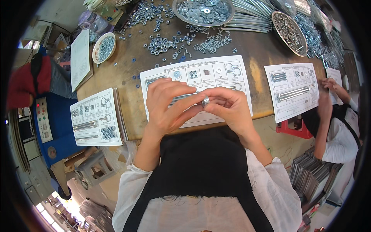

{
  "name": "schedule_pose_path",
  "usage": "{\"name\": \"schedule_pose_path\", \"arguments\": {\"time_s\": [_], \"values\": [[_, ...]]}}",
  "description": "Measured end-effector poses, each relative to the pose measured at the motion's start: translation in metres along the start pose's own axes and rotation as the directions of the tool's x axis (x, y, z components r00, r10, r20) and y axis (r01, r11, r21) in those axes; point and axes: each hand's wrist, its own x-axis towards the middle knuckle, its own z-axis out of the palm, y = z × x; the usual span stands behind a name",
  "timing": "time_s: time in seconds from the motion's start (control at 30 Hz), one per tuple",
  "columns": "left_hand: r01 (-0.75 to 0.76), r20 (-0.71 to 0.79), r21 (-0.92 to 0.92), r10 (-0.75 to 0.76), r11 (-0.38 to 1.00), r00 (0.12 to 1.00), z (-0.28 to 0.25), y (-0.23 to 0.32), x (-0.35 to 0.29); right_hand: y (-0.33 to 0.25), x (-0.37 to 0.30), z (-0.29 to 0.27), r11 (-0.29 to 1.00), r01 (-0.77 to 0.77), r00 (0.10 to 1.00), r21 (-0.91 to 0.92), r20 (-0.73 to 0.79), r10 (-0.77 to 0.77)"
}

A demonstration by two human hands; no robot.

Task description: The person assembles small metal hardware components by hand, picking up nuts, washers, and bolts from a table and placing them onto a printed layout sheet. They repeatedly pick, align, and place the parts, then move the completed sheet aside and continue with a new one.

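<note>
In front of my chest, my left hand (167, 104) and my right hand (230, 105) meet over a printed parts sheet (205, 66). Between their fingertips is a short stack of silver washers (205, 101). My right thumb and index finger pinch the stack, and my left thumb and index finger close on its left side. The other left fingers stretch loosely over the sheet. Part of the stack is hidden by the fingertips.
Loose nuts (160, 44) and small screws (214, 42) lie beyond the sheet. A metal bowl of washers (203, 11), long rods (249, 18), a bowl of small metal parts (288, 33) and a dish (104, 48) stand farther back. A person's hand (335, 86) is at right.
</note>
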Motion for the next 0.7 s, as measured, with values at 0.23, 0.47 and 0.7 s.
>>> {"name": "schedule_pose_path", "arguments": {"time_s": [0.23, 0.47, 0.7], "values": [[0.135, 0.003, -0.115, -0.136, 0.984, 0.991, -0.001, 0.007, -0.010, 0.006, 0.000, 0.004, 0.999, -0.013, 0.999, -0.033, 0.029, 0.014], [0.504, 0.170, -0.393, -0.477, 0.769, 0.862, 0.004, -0.019, -0.021, 0.005, 0.000, 0.001, 0.996, -0.085, 0.996, 0.002, 0.033, 0.085], [0.209, 0.365, 0.518, -0.435, 0.830, 0.823, 0.047, -0.069, -0.056, 0.006, 0.001, -0.002, 0.993, -0.107, 0.991, -0.058, 0.074, 0.111]]}}
